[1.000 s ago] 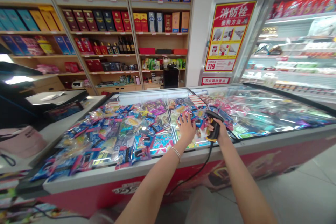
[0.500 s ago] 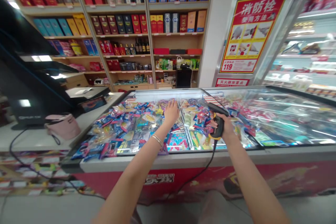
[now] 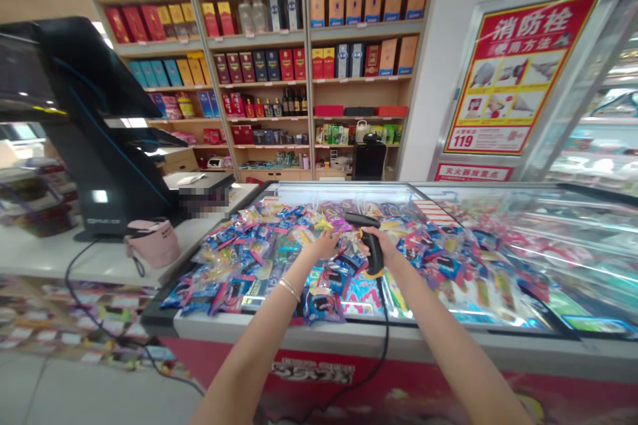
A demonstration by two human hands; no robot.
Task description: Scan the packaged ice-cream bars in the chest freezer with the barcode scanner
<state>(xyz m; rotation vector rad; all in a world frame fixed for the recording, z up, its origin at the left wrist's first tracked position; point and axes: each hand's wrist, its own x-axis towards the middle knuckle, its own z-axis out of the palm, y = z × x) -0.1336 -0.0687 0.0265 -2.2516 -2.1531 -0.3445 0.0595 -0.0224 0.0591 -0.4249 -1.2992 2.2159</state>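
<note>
My right hand (image 3: 381,246) is wrapped round the grip of a black and yellow barcode scanner (image 3: 371,255), its head pointing left above the chest freezer (image 3: 214,327). Close to its left, my left hand (image 3: 325,244) reaches over the heap with fingers stretched out; I see nothing held in it. Under both hands lie many small wrapped packets, among them a blue and pink packet (image 3: 323,302) near the front edge and a purple packet (image 3: 335,219) just beyond the fingers. The scanner's black cable (image 3: 386,332) hangs over the freezer's front.
To the left, a counter (image 3: 199,239) carries a black checkout terminal (image 3: 124,172) and a pink pouch (image 3: 152,242). Shelves of boxes and bottles (image 3: 259,66) line the back wall. A red fire-hydrant poster (image 3: 523,73) hangs at the right, above the freezer's glass lid (image 3: 563,239).
The view has turned left and tilted up. My right hand has brought the scanner nearer to my left hand. A blue and pink packet now lies at the front edge between my forearms.
</note>
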